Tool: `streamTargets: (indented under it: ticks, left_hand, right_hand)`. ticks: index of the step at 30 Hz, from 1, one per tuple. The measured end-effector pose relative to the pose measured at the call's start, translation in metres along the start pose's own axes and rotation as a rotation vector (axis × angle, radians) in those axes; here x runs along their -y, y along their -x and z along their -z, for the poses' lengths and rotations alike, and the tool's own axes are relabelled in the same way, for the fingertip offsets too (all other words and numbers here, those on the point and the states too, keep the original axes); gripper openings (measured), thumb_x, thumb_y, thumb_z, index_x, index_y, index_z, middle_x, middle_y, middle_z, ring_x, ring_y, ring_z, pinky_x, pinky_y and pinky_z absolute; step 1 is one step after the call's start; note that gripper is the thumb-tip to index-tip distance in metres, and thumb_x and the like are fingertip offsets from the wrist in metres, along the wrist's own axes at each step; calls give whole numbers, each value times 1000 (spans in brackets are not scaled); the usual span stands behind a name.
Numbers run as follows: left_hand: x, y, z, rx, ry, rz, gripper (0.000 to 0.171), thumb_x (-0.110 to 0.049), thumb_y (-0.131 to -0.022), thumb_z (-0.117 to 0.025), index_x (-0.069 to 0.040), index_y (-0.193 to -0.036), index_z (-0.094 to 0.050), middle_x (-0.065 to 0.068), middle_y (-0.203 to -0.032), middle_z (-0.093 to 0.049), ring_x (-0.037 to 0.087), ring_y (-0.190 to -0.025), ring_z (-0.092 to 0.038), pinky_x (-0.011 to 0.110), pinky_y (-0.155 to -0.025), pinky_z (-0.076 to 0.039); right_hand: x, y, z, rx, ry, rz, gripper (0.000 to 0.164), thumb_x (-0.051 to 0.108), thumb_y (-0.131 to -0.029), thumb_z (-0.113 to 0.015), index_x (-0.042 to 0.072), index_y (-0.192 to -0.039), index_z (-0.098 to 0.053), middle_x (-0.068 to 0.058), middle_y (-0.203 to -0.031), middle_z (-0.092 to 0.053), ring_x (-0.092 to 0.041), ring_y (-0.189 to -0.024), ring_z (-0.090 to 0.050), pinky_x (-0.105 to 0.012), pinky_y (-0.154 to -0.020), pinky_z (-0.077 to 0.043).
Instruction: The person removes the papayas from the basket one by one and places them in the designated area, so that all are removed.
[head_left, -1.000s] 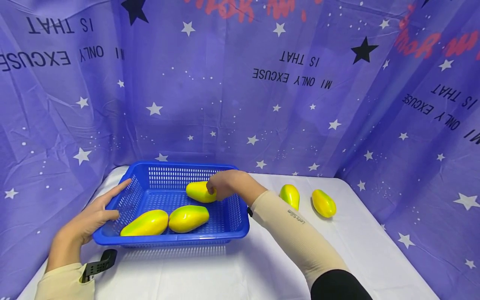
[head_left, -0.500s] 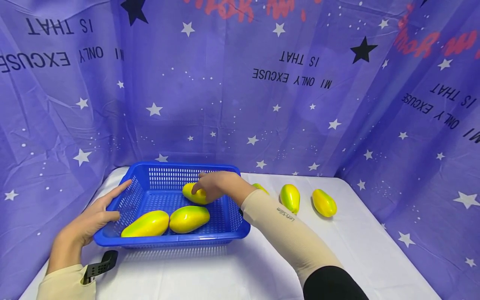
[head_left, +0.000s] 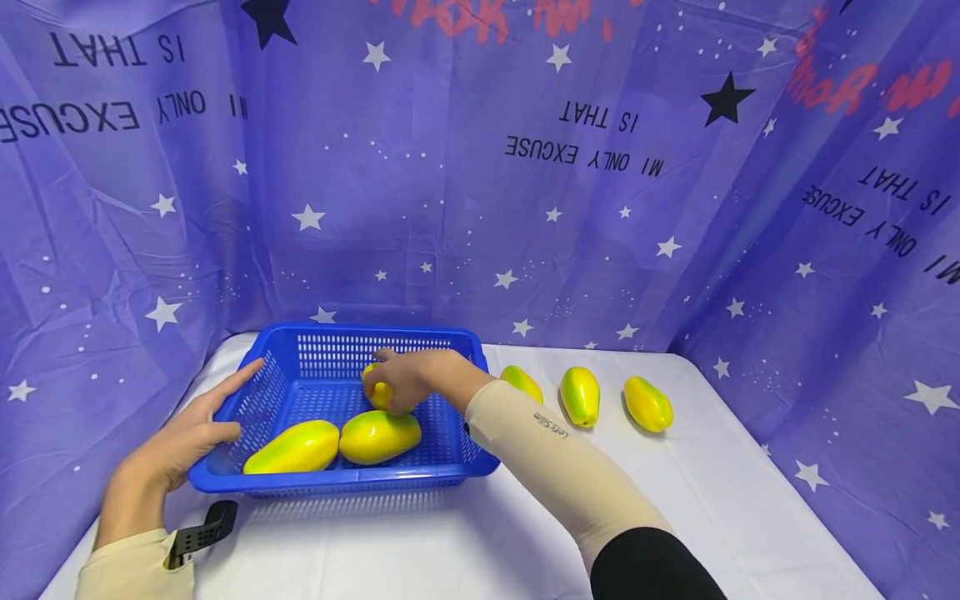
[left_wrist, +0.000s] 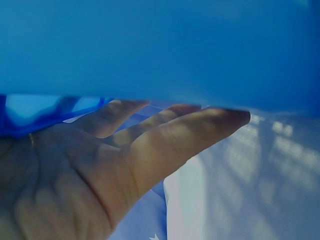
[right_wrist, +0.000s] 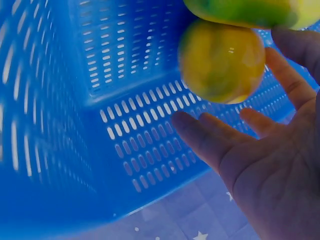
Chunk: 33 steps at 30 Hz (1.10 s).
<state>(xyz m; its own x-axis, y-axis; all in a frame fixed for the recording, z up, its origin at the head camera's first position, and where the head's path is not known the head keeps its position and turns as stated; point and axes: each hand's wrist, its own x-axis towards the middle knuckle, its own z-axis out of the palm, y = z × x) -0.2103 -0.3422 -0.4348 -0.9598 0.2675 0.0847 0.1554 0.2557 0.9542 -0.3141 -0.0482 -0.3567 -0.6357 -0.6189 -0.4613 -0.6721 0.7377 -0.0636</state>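
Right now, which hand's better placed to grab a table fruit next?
Probably the right hand: though at a fruit inside the basket, it's nearer the three fruits on the table. The left hand is at the basket's left side, farther.

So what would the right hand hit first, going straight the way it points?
Likely the fruit the right hand partly covers; past it, probably the basket's left wall, though depth is hard to judge.

Head view looks forward and down — close wrist views share its basket [head_left: 345,477].
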Motion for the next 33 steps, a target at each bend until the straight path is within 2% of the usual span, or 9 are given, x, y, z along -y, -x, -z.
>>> streamTargets:
  ticks: [4,7,12,15,18,20,25,30,33]
  left_hand:
    - [-1,0,0,7,28,20,96,10,-78,-47,-26,-158,-9,30,-150,-16,22,-103,-54,34,-76,-55]
    - [-1,0,0,16,52,35,96,10,-79,-47,-28,-158,-8,30,-150,-17,23,-103,-55,36,-76,-56]
    - [-2,-1,-1,12,23,18,97,9,-77,-48,-27,-158,-9,29,-151,-16,20,-105,-52,32,-78,-54]
    - [-2,-1,-2,3,0,11,97,9,-77,-48,-26,-158,-9,28,-151,-16,19,-105,-50,30,-76,-53]
    - [-2,0,-1,-3,-22,11,97,8,-77,-48,-27,-158,-9,27,-152,-14,21,-105,-48,30,-75,-52]
    - [-2,-1,-1,-10,-64,2,97,8,-77,-49,-26,-158,-9,25,-155,-10,23,-111,-41,26,-75,-49]
    - [0,-2,0,-14,-115,-10,97,7,-77,-50,-27,-158,-9,22,-159,-4,28,-120,-30,20,-78,-43]
    - [1,-2,0,-14,-110,-4,97,6,-77,-50,-27,-158,-9,24,-158,-6,27,-115,-35,24,-75,-47]
    - [0,-2,0,-13,-136,-1,97,5,-78,-51,-28,-158,-8,23,-158,-6,27,-120,-34,25,-79,-43]
  right_hand:
    - [1,-5,-3,10,-6,29,52,14,-90,-64,39,-134,-56,6,-160,-13,-21,-138,-28,-44,-104,-40]
    - [2,-9,-6,6,-21,35,52,11,-89,-65,39,-132,-58,7,-159,-16,-20,-136,-31,-41,-104,-41]
    - [1,-13,-10,-29,-22,42,49,7,-86,-70,36,-125,-62,10,-153,-28,-15,-124,-41,-34,-98,-46]
    - [0,-13,-9,-46,-1,68,46,7,-87,-68,34,-124,-63,10,-149,-33,-14,-124,-42,-33,-98,-46]
    - [-2,-8,-6,-57,6,79,45,7,-88,-68,34,-124,-64,11,-150,-33,-15,-128,-41,-33,-99,-45]
    - [-4,-3,-3,-65,-6,89,44,6,-88,-68,33,-124,-64,11,-151,-32,-15,-130,-39,-32,-98,-46]
    - [-10,11,3,-112,-32,170,41,9,-89,-68,31,-123,-64,7,-155,-27,-16,-136,-33,-26,-96,-46]
    - [-15,24,9,-164,-53,230,36,13,-91,-67,33,-120,-63,5,-157,-23,-20,-136,-33,-22,-92,-47]
    - [-18,32,12,-195,-66,230,36,14,-91,-66,35,-119,-62,4,-158,-21,-23,-134,-34,-24,-91,-47]
